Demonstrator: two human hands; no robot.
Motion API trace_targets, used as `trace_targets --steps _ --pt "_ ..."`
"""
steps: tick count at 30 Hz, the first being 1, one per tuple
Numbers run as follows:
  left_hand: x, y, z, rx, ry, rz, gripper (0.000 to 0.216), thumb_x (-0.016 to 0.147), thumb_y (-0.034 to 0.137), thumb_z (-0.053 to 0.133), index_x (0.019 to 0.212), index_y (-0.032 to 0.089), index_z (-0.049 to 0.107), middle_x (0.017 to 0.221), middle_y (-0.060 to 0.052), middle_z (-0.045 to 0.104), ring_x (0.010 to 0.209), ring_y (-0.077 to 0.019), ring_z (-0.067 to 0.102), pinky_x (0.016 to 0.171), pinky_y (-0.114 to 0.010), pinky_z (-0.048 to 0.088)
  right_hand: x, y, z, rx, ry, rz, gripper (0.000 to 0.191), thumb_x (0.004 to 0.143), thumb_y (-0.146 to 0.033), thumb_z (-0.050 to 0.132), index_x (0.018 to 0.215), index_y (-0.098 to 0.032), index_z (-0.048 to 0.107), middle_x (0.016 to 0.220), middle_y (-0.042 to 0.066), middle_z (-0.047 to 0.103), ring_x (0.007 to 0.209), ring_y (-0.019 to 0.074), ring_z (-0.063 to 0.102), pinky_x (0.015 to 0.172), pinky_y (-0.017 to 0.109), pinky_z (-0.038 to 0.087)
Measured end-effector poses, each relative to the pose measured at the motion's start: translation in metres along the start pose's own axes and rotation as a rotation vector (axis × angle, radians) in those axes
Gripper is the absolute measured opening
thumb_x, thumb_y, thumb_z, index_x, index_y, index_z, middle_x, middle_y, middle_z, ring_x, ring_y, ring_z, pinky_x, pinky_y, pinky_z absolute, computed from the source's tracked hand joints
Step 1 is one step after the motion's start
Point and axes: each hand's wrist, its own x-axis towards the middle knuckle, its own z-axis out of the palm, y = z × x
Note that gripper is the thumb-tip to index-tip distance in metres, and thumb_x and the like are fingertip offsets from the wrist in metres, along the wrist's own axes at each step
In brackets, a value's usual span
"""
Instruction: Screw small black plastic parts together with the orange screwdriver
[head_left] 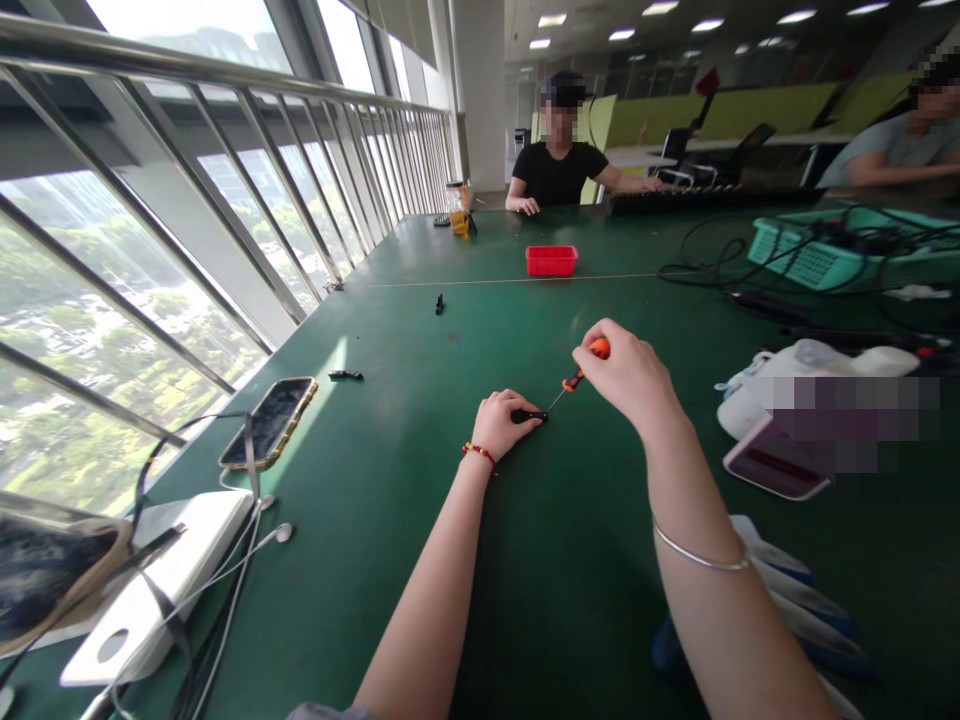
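Note:
My left hand (504, 424) rests on the green table and pinches a small black part (531, 415), whose exact kind I cannot make out. In my right hand (626, 370) is a screwdriver (576, 379) with an orange and black handle, gripped by its top end. Its thin shaft slants down to the left, and the tip meets the right end of the black part. My fingers cover some of the part and of the handle. Farther off lie two more small black pieces, one (346, 375) to the left and one (439, 304) toward the back.
A red tray (552, 261) stands farther back on the table (420, 520). Left are a phone (270, 424), a white device (161, 585) and earphone cords. Right are a white bag (795, 375), blue-white gloves (802, 600) and a teal basket (795, 255) with cables. Another person (561, 170) sits opposite.

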Motion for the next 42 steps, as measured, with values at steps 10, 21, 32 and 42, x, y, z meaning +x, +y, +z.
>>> trace_targets --steps 10,21,32,42 --pt "0.000 0.001 -0.001 -0.002 0.009 -0.018 0.016 0.074 0.035 0.067 0.086 0.026 0.072 0.094 0.001 0.066 0.090 -0.0184 0.055 0.087 -0.035 0.042 -0.002 0.001 -0.002 -0.036 -0.017 -0.040 0.023 0.082 -0.036 0.040 0.090 -0.023 0.057 0.077 0.004 0.063 0.067 0.0186 0.055 0.053 0.026 0.031" --pt "0.003 0.000 -0.001 -0.023 0.003 -0.036 0.014 0.073 0.035 0.068 0.083 0.027 0.073 0.094 0.001 0.066 0.091 -0.0191 0.056 0.086 -0.036 0.040 -0.003 -0.002 0.004 -0.045 0.014 -0.022 0.019 0.082 -0.038 0.043 0.081 -0.025 0.057 0.070 0.001 0.060 0.063 0.0161 0.051 0.051 0.025 0.028" --pt "0.003 0.000 -0.002 -0.013 -0.012 -0.033 0.014 0.075 0.036 0.066 0.085 0.028 0.073 0.095 0.001 0.066 0.092 -0.0194 0.055 0.086 -0.036 0.040 0.002 0.001 0.011 0.022 0.073 0.050 0.036 0.085 -0.048 0.037 0.074 -0.024 0.061 0.068 0.003 0.061 0.061 0.0166 0.050 0.052 0.026 0.028" --pt "0.003 0.001 -0.003 -0.005 -0.023 -0.049 0.015 0.075 0.035 0.066 0.086 0.028 0.072 0.096 0.001 0.066 0.094 -0.0198 0.055 0.087 -0.036 0.040 -0.001 -0.008 0.005 -0.077 0.013 -0.006 0.037 0.084 -0.051 0.037 0.068 -0.024 0.056 0.063 0.002 0.058 0.057 0.0163 0.048 0.048 0.026 0.027"
